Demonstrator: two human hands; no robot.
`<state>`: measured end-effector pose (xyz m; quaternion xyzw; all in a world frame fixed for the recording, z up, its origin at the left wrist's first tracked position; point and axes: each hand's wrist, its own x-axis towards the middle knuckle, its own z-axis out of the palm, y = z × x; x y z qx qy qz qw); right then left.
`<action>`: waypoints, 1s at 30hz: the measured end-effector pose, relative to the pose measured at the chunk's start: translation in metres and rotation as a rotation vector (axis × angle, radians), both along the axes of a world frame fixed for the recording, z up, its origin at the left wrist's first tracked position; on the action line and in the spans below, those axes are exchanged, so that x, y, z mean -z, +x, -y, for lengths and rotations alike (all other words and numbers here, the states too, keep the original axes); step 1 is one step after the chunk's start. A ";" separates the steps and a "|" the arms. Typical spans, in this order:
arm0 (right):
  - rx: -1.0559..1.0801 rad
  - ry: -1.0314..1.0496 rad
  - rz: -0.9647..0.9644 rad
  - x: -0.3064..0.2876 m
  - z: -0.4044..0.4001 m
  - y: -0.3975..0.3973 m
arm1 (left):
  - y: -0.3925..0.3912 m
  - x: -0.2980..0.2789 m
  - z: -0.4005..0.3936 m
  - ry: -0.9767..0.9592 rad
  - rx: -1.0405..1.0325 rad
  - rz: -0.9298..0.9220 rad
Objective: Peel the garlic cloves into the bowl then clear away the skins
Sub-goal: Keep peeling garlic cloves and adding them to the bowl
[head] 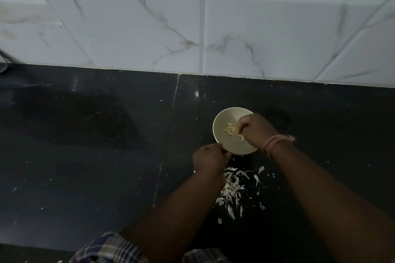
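A small white bowl (222, 117) sits on the black countertop (85, 156) and holds several peeled garlic cloves (229, 129). My right hand (255, 128) is over the bowl's right side, its fingers curled round a pale garlic clove (241, 137). At the near left of the bowl, my left hand (208, 157) pinches the rim. A scatter of white garlic skins (234, 188) lies on the counter just in front of the bowl, between my forearms.
A white marble-look tiled wall (192, 28) rises behind the counter. A seam (168, 134) runs through the counter left of the bowl. A dark cable (3, 64) shows at the far left. A pink thread band (275, 141) is on my right wrist.
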<state>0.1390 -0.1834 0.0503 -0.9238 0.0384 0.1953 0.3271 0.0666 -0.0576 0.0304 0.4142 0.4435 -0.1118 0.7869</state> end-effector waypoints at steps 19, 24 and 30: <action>0.609 0.008 0.261 0.061 0.048 -0.140 | -0.051 0.013 0.017 0.081 0.455 -0.076; 0.392 -0.142 0.237 0.073 0.036 -0.125 | -0.058 0.014 0.026 0.110 0.466 -0.071; 0.365 -0.167 0.247 0.079 0.032 -0.123 | -0.062 0.014 0.021 0.104 0.455 -0.051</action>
